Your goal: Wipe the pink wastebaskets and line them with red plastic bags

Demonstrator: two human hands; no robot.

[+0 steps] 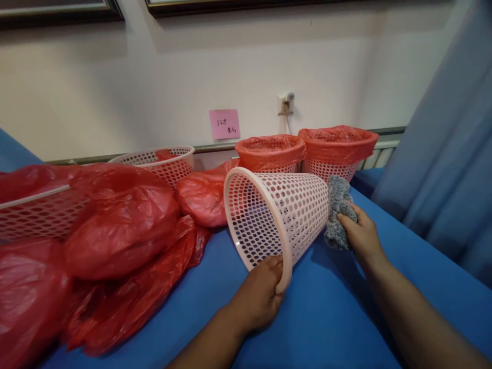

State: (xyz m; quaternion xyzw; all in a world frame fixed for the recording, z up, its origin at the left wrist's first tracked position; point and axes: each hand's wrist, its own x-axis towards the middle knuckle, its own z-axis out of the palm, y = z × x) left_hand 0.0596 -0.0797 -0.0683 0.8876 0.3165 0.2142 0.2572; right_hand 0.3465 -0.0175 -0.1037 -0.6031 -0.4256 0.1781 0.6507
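Note:
A white perforated plastic wastebasket (303, 205) lies tilted on its side above the blue tabletop (319, 323), its open mouth facing left and toward me. My left hand (261, 292) grips the lower part of its rim, fingers inside the mouth and thumb outside. In my right hand (359, 230) is a bunched grey cloth (338, 212), pressed against the basket's bottom end. The fingers under the cloth are partly hidden.
Two baskets lined with red bags, one nearer the middle (269, 151) and one at right (338, 148), stand behind. Red plastic bags (119, 225) heap at left, around another white basket (180, 164). A pink note (224, 124), a wall socket (285, 104) and a blue curtain (442, 154) surround the table.

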